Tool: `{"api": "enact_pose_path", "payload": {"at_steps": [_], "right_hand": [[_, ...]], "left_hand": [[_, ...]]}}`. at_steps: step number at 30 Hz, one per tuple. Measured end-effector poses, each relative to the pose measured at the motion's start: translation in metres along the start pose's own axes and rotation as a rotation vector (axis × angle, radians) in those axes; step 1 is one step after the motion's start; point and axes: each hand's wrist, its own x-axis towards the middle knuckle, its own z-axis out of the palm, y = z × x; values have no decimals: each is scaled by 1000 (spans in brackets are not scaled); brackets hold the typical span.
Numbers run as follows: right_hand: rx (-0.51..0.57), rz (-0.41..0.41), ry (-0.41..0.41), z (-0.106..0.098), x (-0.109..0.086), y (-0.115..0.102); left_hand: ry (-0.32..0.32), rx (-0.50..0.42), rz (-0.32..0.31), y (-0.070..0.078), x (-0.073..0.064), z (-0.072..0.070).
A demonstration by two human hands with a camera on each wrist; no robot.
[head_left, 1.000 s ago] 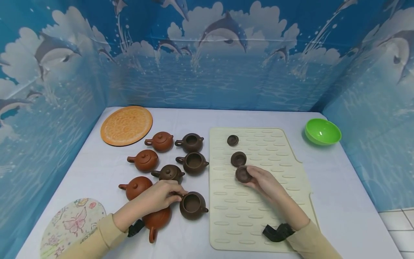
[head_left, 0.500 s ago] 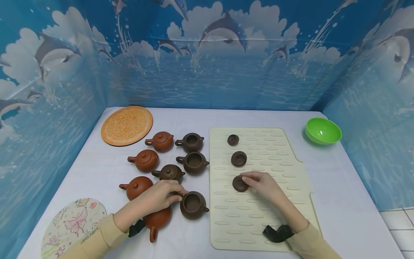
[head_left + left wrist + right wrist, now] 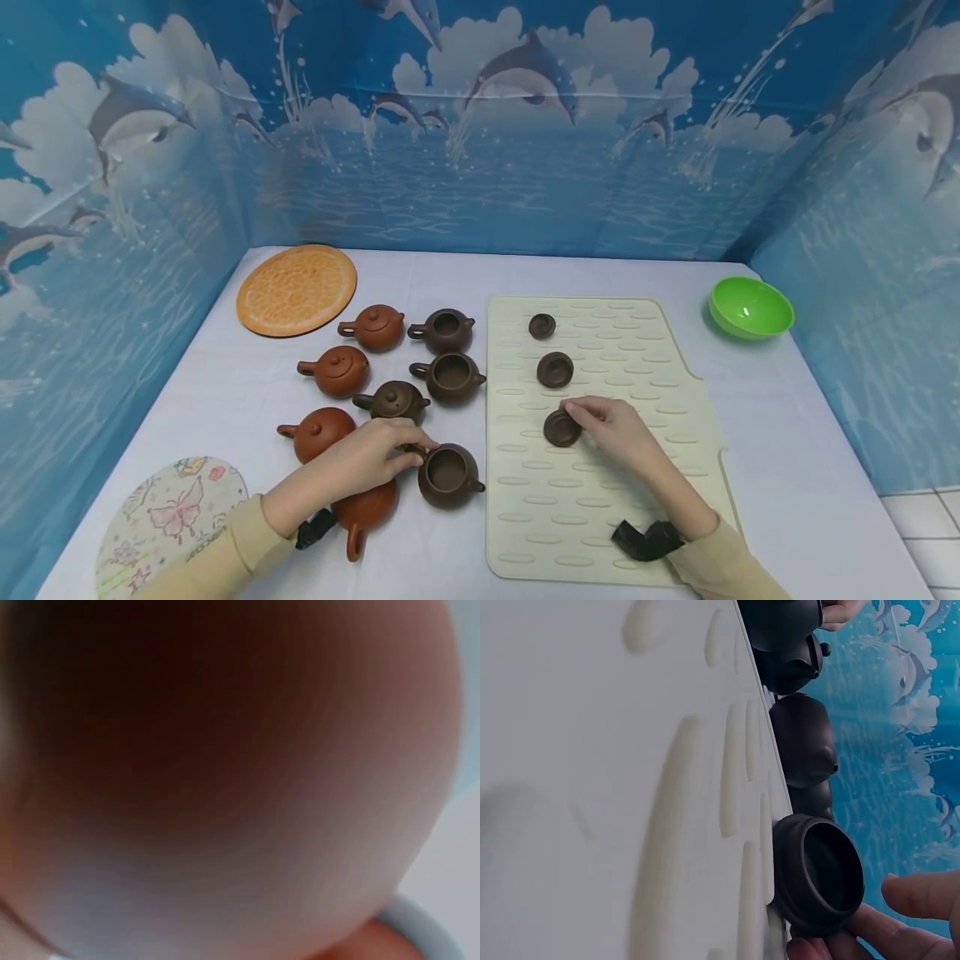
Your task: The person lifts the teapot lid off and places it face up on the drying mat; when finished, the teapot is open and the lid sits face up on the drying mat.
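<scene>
My left hand (image 3: 382,450) pinches the handle of a dark brown, lidless teapot (image 3: 447,477) on the white table. On the cream mat, my right hand (image 3: 611,429) has its fingertips at the edge of a dark teapot lid (image 3: 562,427). The right wrist view shows that lid (image 3: 821,874) hollow side up against the mat, fingers at its rim and the thumb (image 3: 919,894) apart from it. Two more dark lids, one mid-size (image 3: 555,369) and one small (image 3: 542,326), lie beyond in a row. A blurred reddish-brown round surface (image 3: 247,787) fills most of the left wrist view.
Two other lidless dark teapots (image 3: 452,377) and a lidded dark one (image 3: 392,400) stand left of the ridged mat (image 3: 600,517). Several red-brown teapots (image 3: 341,372) are further left. An orange round mat (image 3: 296,290), a floral round mat (image 3: 176,517) and a green bowl (image 3: 751,307) lie around.
The right hand has brought the largest lid toward the near side, away from the middle lid, and down onto the mat; its thumb is now off it. The left hand stays at the teapot handle.
</scene>
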Motion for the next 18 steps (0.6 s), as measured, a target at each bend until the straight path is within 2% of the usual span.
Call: {"api": "enact_pose_path", "payload": {"at_steps": [3,6,10,15,18], "right_hand": [[-1,-17,10,-1,2,0],[-7,-49,15,-3,4,-1],[-19,-91,27,-5,6,-9],[-8,-198,46,-4,14,-31],[14,-265,7,0,22,-51]], "left_hand": [[20,10,11,0,-1,-4],[67,2,35,1,-4,-10],[125,-15,19,3,-8,-25],[213,-7,-74,-6,-11,-46],[267,7,-154,-19,-12,-54]]}}
